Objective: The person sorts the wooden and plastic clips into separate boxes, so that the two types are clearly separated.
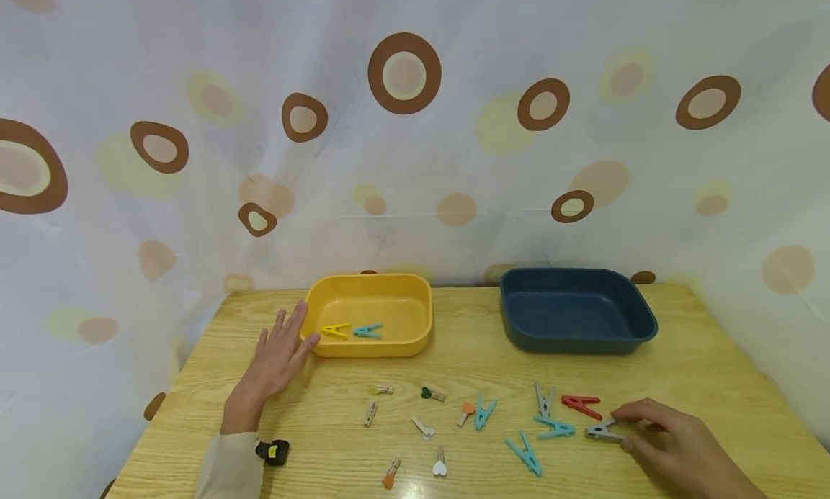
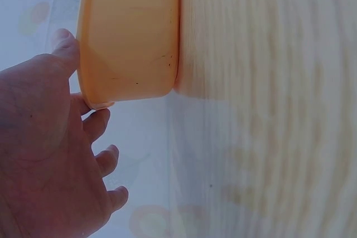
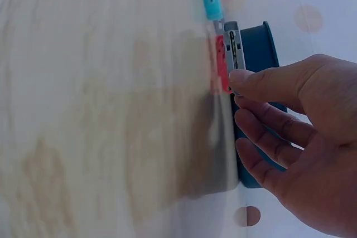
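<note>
My right hand pinches the ends of a grey clothespin between thumb and index finger; in the right wrist view, this grey clothespin is low beside a red one. My left hand touches the left end of a yellow basin, its fingers spread and fairly straight and its thumb at the rim. A yellow clothespin and a blue one lie in that basin. Near my right hand are a red clothespin, another grey one and blue ones.
A dark blue basin stands at the back right of the wooden table. Several small wooden clothespins with heart or round tops, one with a white heart, lie scattered across the middle. A patterned cloth hangs behind the table.
</note>
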A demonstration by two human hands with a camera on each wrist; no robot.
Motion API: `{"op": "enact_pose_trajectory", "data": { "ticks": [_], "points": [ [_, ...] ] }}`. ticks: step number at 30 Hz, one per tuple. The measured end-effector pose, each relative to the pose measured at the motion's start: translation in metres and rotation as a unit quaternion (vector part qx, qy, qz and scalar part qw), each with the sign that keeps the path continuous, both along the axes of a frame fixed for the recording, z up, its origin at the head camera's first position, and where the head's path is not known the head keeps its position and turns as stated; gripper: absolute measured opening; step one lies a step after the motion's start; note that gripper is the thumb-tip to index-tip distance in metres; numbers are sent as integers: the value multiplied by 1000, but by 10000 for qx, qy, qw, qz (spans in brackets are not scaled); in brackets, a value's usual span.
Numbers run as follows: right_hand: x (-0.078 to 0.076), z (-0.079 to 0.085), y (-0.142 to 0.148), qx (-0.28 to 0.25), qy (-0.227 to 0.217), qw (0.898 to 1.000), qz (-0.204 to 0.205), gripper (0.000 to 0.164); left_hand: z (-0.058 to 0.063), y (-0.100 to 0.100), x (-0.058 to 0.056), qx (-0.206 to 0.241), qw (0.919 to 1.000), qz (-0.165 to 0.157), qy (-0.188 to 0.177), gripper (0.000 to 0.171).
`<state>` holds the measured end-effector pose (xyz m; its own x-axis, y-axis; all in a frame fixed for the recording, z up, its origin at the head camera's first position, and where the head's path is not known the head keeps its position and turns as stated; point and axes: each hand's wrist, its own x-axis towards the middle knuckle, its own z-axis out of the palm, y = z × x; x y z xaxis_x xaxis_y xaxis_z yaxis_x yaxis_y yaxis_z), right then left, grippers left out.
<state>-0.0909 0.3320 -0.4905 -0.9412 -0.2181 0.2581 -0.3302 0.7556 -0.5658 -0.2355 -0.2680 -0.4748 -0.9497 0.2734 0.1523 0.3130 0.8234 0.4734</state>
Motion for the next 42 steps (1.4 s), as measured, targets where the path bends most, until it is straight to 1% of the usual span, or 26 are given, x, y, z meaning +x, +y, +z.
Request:
{"op": "enact_pose_trajectory", "data": {
  "ticks": [2,7,12,17,20,23,28,30,33,36,39,40,42],
  "points": [
    [1,3,-2,-23,94,9999,47,34,0,0,0,10,10000,0,-4,70],
    [-2,10,-13,-104,537,9982,227,39,0,0,0,17,10000,17,-1,70],
    [-5,16,-29,-238,684,9969,313,38,0,0,1,44,10000,14,38,71],
    [-9,21,-46,-342,893,9939,554,41,0,1,2,149,9998,-31,138,71],
    [-12,24,-57,-382,1022,9921,626,41,1,2,3,158,9998,-22,131,71],
    [-16,28,-69,-472,1055,9916,586,40,2,2,3,108,9999,-1,82,70],
    [-23,35,-87,-710,824,9922,606,33,2,1,1,52,10000,25,47,71],
    [-27,37,-94,-771,818,9914,673,32,1,1,1,65,10000,22,58,71],
    [-34,40,-106,-819,944,9890,786,33,-2,0,0,57,9999,2,102,72],
    [-44,43,-119,-708,1209,9860,903,35,-2,-1,0,44,9999,5,136,71],
    [-54,45,-133,-675,1315,9841,989,35,-1,-1,0,84,9998,-20,159,71],
    [-58,46,-137,-649,1366,9834,1004,36,-3,-2,-1,92,9997,-49,202,71],
    [-64,48,-145,-693,1346,9833,1014,36,-5,-2,-1,159,9995,-98,264,71]
  ]
}}
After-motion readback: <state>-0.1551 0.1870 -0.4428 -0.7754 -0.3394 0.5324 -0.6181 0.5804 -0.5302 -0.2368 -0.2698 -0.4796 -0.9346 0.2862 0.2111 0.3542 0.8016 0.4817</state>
